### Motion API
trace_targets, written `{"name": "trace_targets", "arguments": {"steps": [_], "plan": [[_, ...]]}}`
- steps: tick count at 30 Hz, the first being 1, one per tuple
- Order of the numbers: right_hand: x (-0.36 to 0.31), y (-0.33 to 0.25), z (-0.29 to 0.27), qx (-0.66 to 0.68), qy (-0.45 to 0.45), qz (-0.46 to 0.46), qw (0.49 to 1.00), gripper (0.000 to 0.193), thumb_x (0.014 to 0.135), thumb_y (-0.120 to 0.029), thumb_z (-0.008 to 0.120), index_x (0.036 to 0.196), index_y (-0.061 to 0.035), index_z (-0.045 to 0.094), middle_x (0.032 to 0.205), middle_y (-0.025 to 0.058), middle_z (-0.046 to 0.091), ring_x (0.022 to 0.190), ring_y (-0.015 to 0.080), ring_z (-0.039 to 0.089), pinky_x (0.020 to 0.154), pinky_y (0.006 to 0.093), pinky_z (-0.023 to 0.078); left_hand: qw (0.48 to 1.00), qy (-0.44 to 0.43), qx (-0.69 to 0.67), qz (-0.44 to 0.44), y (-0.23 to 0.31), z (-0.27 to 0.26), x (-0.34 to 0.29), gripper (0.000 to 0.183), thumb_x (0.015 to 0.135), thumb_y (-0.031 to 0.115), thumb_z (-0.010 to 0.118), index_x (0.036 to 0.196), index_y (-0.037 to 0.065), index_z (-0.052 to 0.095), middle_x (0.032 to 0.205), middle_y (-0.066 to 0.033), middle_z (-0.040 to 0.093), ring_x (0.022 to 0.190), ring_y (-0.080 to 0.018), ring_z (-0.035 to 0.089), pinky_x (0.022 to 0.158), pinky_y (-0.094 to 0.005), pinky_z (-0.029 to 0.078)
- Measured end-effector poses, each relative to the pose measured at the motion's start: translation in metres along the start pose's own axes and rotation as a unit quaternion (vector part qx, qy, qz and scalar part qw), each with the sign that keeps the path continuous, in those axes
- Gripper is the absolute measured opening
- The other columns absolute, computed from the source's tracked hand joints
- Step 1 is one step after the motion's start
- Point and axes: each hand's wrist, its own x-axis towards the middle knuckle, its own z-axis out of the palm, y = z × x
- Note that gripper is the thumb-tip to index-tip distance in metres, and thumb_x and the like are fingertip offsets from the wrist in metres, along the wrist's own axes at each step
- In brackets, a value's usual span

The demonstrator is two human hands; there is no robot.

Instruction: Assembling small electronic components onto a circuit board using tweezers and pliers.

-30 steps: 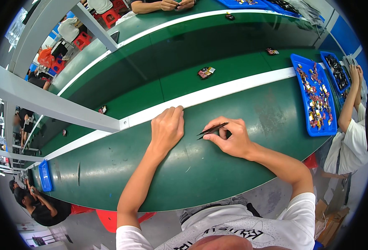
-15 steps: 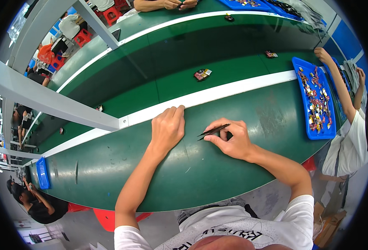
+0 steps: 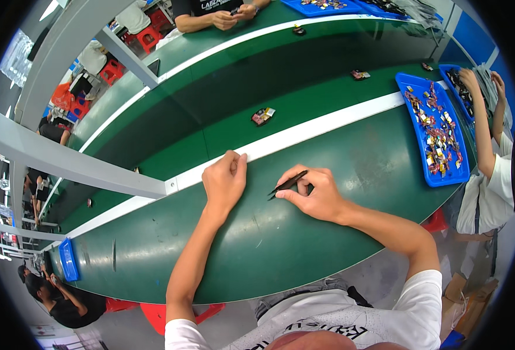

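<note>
**Tweezers in R hand, L hand curled at rail**

Right hand (image 3: pixel 314 195): gripping black tweezers (image 3: pixel 291 183) between thumb and fingers, above the table (image 3: pixel 339 251). The 2 tips point left and slightly down in view, toward the left hand's side, a little apart. Nothing visible between them. Can't tell whether the hand rests on the table.

Left hand (image 3: pixel 223 179): clenched into a loose fist, thumb on the right side, finger end over the near edge of the white rail (image 3: pixel 321 128). Inside of the fist is hidden, so can't tell if it holds anything. Hands are apart, left one nearer the rail.

Belt (image 3: pixel 193 140) runs beyond the rail. Nearest packet (image 3: pixel 263 116) lies on it, past the left hand and slightly right, touched by neither hand. 2 more packets sit farther right along the belt, at (image 3: pixel 360 75) and (image 3: pixel 427 66).

Right end of table: blue tray (image 3: pixel 447 181) with many small red, yellow and white packets spread inside, well apart from the right hand. Next to it, a 2nd tray holds black pieces; a co-worker's hand (image 3: pixel 470 80) is over it.

Left end: small blue tray (image 3: pixel 62 256), thin dark stick (image 3: pixel 114 256) lying just beside it.

Across the belt, another person's hands (image 3: pixel 227 20) hold a small dark object.
</note>
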Motion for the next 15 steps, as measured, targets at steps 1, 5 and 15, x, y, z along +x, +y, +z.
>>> {"name": "trace_targets", "arguments": {"steps": [1, 5, 15], "plan": [[-0.001, -0.003, 0.001, 0.010, -0.005, 0.019, 1.000, 0.020, 0.081, -0.004, 0.086, 0.097, -0.0018, 0.076, 0.054, -0.0006, 0.049, 0.047, 0.0053, 0.042, 0.052, 0.0252, 0.039, 1.000, -0.018, -0.001, -0.009, -0.005, 0.002, 0.012, 0.021, 0.091, 0.016, 0.072, 0.077, 0.003, 0.066, 0.054, -0.0100, 0.056, 0.046, -0.0265, 0.055, 0.049, -0.0360, 0.042], [-0.002, 0.000, 0.000, 0.026, -0.004, 0.029, 0.999, 0.020, 0.081, -0.005, 0.086, 0.098, -0.0020, 0.075, 0.051, -0.0018, 0.046, 0.048, 0.0051, 0.041, 0.053, 0.0248, 0.039, 0.963, -0.110, -0.148, -0.197, 0.003, 0.009, 0.079, 0.022, 0.096, 0.019, 0.069, 0.093, -0.003, 0.068, 0.069, -0.0053, 0.066, 0.051, -0.0118, 0.063, 0.043, -0.0271, 0.046], [-0.001, 0.000, 0.000, 0.045, 0.002, 0.031, 0.999, 0.016, 0.081, -0.008, 0.086, 0.092, -0.0028, 0.075, 0.056, 0.0024, 0.056, 0.044, 0.0071, 0.039, 0.047, 0.0276, 0.034, 0.940, -0.174, -0.149, -0.252, 0.006, 0.021, 0.108, 0.021, 0.092, 0.015, 0.073, 0.095, -0.005, 0.068, 0.077, -0.0073, 0.070, 0.050, -0.0115, 0.062, 0.045, -0.0247, 0.052]]}}
